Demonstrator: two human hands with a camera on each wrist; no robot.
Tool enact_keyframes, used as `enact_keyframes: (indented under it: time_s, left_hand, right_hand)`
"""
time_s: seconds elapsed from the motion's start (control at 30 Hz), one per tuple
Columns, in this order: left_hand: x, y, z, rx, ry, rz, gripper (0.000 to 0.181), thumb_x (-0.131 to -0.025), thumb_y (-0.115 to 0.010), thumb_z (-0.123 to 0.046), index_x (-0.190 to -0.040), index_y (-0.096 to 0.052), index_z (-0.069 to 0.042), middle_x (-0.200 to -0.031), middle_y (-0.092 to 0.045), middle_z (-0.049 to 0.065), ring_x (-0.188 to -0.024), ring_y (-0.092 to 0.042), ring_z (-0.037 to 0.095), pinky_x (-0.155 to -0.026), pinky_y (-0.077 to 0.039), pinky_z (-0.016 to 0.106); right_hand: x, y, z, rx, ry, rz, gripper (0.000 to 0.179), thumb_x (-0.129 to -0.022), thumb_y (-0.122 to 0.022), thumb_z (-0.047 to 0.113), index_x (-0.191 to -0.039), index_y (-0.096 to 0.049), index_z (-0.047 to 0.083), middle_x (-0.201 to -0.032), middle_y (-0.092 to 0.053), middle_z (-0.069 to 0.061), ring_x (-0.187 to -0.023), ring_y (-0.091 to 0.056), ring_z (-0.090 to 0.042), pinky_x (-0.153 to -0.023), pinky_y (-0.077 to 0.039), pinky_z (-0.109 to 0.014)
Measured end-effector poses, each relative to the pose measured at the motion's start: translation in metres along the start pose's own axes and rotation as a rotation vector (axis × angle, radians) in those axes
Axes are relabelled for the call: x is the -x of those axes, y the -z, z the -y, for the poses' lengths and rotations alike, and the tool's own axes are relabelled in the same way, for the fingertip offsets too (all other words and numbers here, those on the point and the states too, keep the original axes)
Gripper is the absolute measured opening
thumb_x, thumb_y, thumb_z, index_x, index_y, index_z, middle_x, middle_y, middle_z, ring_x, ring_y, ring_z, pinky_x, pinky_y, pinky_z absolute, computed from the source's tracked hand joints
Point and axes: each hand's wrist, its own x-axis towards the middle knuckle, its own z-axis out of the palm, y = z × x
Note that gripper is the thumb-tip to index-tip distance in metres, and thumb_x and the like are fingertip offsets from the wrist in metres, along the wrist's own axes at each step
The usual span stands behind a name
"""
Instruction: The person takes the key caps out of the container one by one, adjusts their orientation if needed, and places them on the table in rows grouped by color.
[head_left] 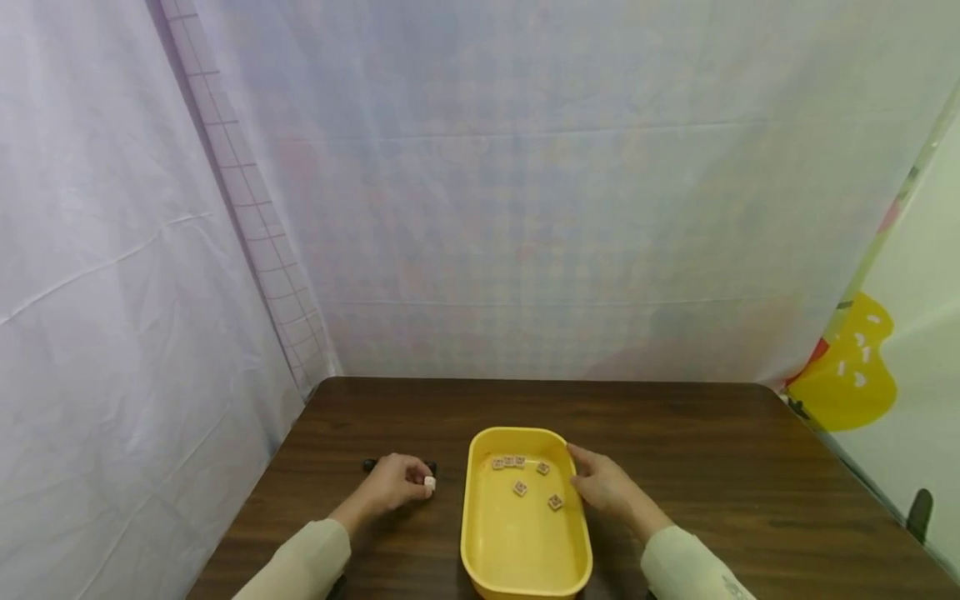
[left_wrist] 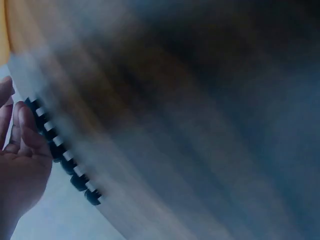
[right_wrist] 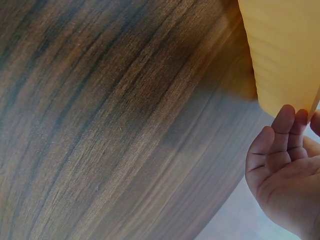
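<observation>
Pale hanging curtains [head_left: 525, 208] surround a dark wood-grain tabletop [head_left: 690, 467]. The left hand [head_left: 388, 486] pinches a white cube [head_left: 430, 482] beside a yellow tray [head_left: 525, 546]; the right hand's [head_left: 606, 488] grip holds the tray's right side.

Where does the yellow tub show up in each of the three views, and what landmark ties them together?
Head: the yellow tub sits at the bottom, just right of centre, with the right hand at its right side.
Left wrist: only a sliver, at the upper left edge.
Right wrist: its wall fills the upper right corner.
Shared landmark: the brown wooden table, blurred in the left wrist view.
</observation>
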Motion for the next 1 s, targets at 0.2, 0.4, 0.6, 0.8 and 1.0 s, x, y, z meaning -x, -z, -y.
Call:
enact_keyframes:
  time_s: [0.2, 0.4, 0.6, 0.8, 1.0]
  left_hand:
    - [0.0058, -0.0060, 0.0049, 0.015, 0.022, 0.025, 0.015, -0.078, -0.082, -0.006, -0.089, -0.072, -0.005, -0.074, -0.057, -0.004, -0.067, -0.050, 0.008, -0.060, -0.043, 0.024]
    - [0.0073, -0.0079, 0.0061, 0.009, 0.025, 0.022, 0.016, -0.076, -0.082, -0.005, -0.088, -0.072, -0.005, -0.075, -0.058, -0.003, -0.069, -0.051, 0.010, -0.062, -0.043, 0.026]
    - [0.0065, -0.0095, 0.0088, -0.008, 0.031, 0.018, 0.017, -0.076, -0.083, -0.006, -0.090, -0.072, -0.006, -0.076, -0.058, -0.002, -0.071, -0.051, 0.011, -0.064, -0.043, 0.027]
    - [0.0074, -0.0092, 0.0078, 0.013, 0.054, 0.019, 0.022, -0.076, -0.083, -0.006, -0.095, -0.072, -0.006, -0.078, -0.057, -0.002, -0.073, -0.051, 0.011, -0.065, -0.044, 0.027]
    - [0.0090, -0.0068, 0.0070, 0.056, 0.067, 0.050, 0.036, -0.074, -0.084, -0.004, -0.106, -0.068, 0.000, -0.081, -0.056, 0.002, -0.074, -0.051, 0.014, -0.064, -0.043, 0.028]
  right_hand:
    - [0.0000, 0.0007, -0.0003, 0.018, 0.008, 0.003, 0.056, -0.093, -0.057, 0.001, -0.146, -0.040, -0.008, -0.123, -0.061, -0.027, -0.093, -0.059, -0.026, -0.083, -0.050, -0.042]
    - [-0.0005, 0.0021, -0.0007, 0.026, 0.007, 0.010, 0.057, -0.093, -0.057, 0.001, -0.146, -0.040, -0.007, -0.118, -0.064, -0.024, -0.089, -0.059, -0.025, -0.077, -0.049, -0.040]
    - [-0.0005, 0.0022, -0.0002, 0.027, 0.013, 0.010, 0.056, -0.093, -0.057, 0.001, -0.146, -0.040, -0.007, -0.124, -0.061, -0.027, -0.092, -0.059, -0.026, -0.080, -0.049, -0.041]
    - [-0.0004, 0.0016, -0.0003, 0.019, 0.014, 0.005, 0.057, -0.093, -0.057, 0.001, -0.146, -0.040, -0.008, -0.116, -0.065, -0.024, -0.087, -0.060, -0.025, -0.075, -0.050, -0.039]
    - [-0.0005, 0.0012, -0.0016, 0.016, 0.020, 0.000, 0.057, -0.092, -0.057, 0.000, -0.146, -0.040, -0.008, -0.109, -0.066, -0.021, -0.084, -0.059, -0.024, -0.074, -0.049, -0.039]
